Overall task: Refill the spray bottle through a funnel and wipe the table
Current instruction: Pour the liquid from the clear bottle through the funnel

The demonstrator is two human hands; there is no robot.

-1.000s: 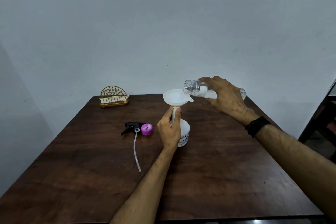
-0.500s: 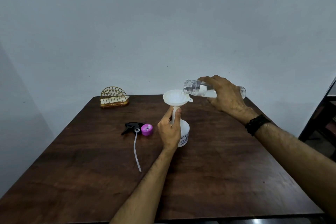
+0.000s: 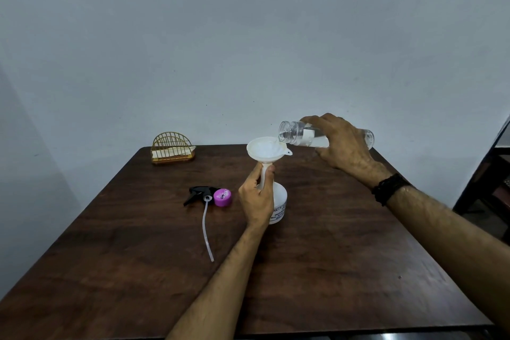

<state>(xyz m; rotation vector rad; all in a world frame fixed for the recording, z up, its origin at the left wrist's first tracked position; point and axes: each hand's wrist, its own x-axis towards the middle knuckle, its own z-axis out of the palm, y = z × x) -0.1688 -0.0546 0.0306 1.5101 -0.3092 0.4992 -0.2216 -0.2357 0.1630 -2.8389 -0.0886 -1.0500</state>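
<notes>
On the dark wooden table point(image 3: 317, 270) stands one white spray bottle point(image 3: 279, 203) near the middle, with one white funnel point(image 3: 265, 149) seated in its neck; the left hand point(image 3: 258, 199) is wrapped around the neck and the funnel's stem, fingers curled tight. The right hand point(image 3: 340, 143) grips one clear bottle point(image 3: 296, 134) tipped almost flat, its open mouth just over the funnel's rim, with clear liquid lying inside it. Left of the spray bottle lie one black trigger head point(image 3: 200, 193) with its tube, one purple cap point(image 3: 222, 197) touching it, and, well apart at the far edge, one gold wire holder point(image 3: 172, 148) with something pale in it
</notes>
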